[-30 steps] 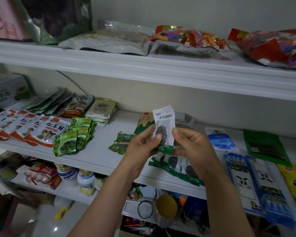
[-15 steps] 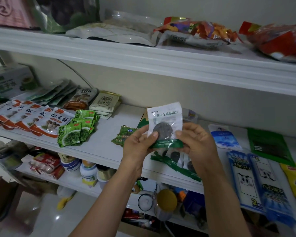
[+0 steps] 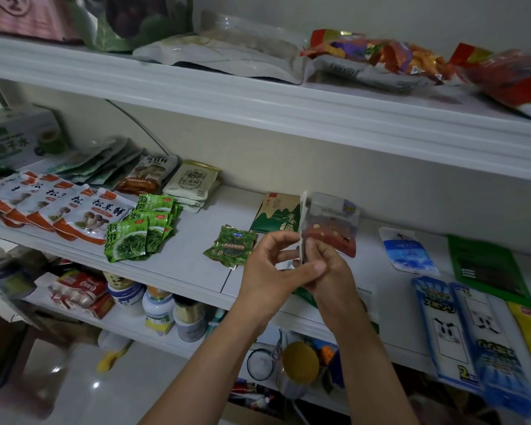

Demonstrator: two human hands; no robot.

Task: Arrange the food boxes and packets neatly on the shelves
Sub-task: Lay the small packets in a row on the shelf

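Packet point(image 3: 302, 223), white-edged, turned edge-on over the middle shelf point(image 3: 196, 265). Pinched at its lower end between the curled fingers of the left hand point(image 3: 267, 271) and the right hand point(image 3: 328, 271), left thumb laid across the right knuckles. Lay flat on that shelf: mushroom packets point(image 3: 83, 210) in an overlapping row, seaweed packets point(image 3: 141, 231) piled just beside them, one small green packet point(image 3: 230, 246) near the left hand. Showed bare board between that pile and the small green packet, out to the front edge.

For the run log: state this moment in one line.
left hand, right hand: pinch packet | packet: edge-on, above middle shelf | placed: no
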